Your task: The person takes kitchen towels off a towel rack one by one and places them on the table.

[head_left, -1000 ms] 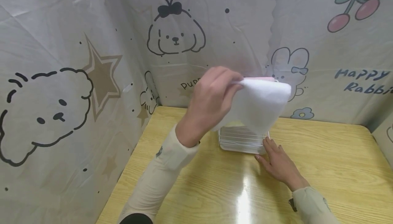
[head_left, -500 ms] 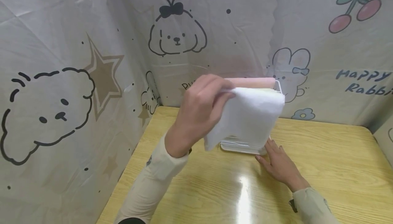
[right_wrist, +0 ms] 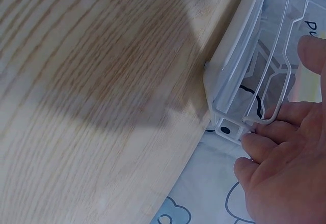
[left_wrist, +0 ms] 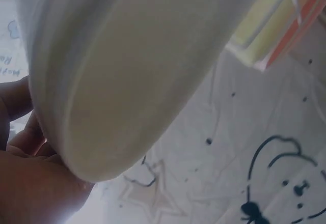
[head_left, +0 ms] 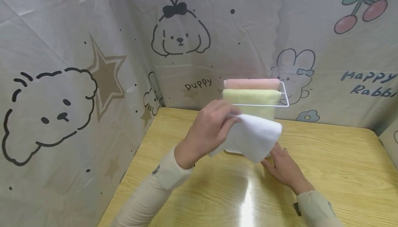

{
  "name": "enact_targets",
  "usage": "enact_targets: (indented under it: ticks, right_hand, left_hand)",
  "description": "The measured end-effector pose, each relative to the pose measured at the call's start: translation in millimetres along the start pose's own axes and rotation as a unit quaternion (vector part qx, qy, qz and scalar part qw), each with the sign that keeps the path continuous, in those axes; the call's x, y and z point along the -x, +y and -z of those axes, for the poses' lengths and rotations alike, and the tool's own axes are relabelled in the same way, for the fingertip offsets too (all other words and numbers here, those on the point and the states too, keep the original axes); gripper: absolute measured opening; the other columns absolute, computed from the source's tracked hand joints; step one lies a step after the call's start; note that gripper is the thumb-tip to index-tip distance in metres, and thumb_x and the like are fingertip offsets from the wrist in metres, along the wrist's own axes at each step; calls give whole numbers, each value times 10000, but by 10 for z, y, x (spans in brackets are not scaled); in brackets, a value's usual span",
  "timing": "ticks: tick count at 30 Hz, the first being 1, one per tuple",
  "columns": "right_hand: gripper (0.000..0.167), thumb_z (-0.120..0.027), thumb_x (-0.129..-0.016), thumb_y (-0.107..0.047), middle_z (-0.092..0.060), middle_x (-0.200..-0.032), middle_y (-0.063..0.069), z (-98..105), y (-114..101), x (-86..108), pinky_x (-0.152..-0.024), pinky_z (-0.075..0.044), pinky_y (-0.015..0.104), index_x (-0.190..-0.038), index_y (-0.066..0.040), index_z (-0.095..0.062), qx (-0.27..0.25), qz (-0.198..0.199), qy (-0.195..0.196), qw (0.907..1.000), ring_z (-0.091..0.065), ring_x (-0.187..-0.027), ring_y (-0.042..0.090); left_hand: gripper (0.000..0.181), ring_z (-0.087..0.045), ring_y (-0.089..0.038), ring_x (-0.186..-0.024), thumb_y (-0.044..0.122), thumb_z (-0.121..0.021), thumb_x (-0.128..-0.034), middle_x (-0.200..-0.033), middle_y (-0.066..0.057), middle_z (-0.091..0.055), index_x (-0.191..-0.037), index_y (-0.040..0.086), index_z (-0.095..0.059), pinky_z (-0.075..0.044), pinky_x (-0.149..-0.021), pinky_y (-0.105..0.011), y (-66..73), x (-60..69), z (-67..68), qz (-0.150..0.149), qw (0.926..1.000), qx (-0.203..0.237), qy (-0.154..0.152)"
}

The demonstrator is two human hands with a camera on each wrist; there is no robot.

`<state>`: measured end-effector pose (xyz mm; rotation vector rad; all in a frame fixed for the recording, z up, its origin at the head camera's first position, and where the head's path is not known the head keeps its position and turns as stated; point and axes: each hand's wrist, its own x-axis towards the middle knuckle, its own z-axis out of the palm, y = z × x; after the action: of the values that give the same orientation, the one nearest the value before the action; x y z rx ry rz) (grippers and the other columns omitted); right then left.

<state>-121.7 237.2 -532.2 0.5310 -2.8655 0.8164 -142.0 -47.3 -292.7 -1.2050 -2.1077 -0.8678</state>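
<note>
A white towel [head_left: 256,135] hangs, folded over, from my left hand [head_left: 206,132], which pinches its upper left corner. Close up in the left wrist view, the towel [left_wrist: 137,81] fills much of the picture. Behind it stands a white wire towel rack [head_left: 287,100] with a tray base. A yellow towel [head_left: 252,97] and a pink towel [head_left: 252,83] drape over its rear bars; the front bar is bare. My right hand [head_left: 284,168] rests with extended fingers against the rack's right lower side. In the right wrist view, fingers touch the corner of the rack base [right_wrist: 221,76].
The rack stands on a wood-grain table [head_left: 335,164] near its back edge. A printed cloth curtain [head_left: 236,30] hangs behind the table and along its left side.
My left hand has lifted the white towel off the rack's front bar and brought it down toward me, uncovering the yellow and pink towels. The right hand stays at the base.
</note>
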Motion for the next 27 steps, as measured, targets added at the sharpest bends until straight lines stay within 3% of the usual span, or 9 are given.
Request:
enact_targets:
  ticks: [7, 14, 20, 27]
  right_hand:
    - [811, -668, -981, -332, -173, -1650, 159, -8, 19, 3, -1027, -212, 798, -1615, -221, -174, -125, 0, 46, 9999, -282, -1430, 472]
    - [701, -683, -970, -286, -337, -1558, 250, 9, -8, 11, -1035, -216, 786, -1549, -104, -331, -80, -27, 39, 10000, -315, -1400, 500]
    - [796, -678, -972, -261, -247, -1594, 262, 15, -16, 16, -1074, -205, 748, -1598, -87, -218, -1, -220, -88, 9997, -273, -1404, 539]
    - [761, -656, -983, -271, -245, -1568, 321, 26, -19, 23, -1110, -204, 701, -1563, 14, -253, 104, -356, -182, 9991, -264, -1405, 542]
  left_hand:
    - [64, -637, -204, -867, 32, -752, -889, -928, -68, -703, -925, 24, -700, -521, -796, -223, -83, 144, -165, 304, 9992, 160, -214]
    - [75, -648, -193, -856, 56, -757, -890, -918, -61, -702, -928, 29, -699, -536, -791, -238, -184, 272, -319, 654, 9961, 190, -557]
    - [78, -658, -190, -839, 58, -772, -876, -897, -53, -707, -916, 36, -709, -535, -787, -261, -295, 351, -443, 818, 9942, 343, -614]
    - [80, -643, -172, -850, 94, -774, -885, -901, -41, -699, -924, 51, -718, -518, -777, -254, -440, 478, -631, 1081, 9892, 490, -859]
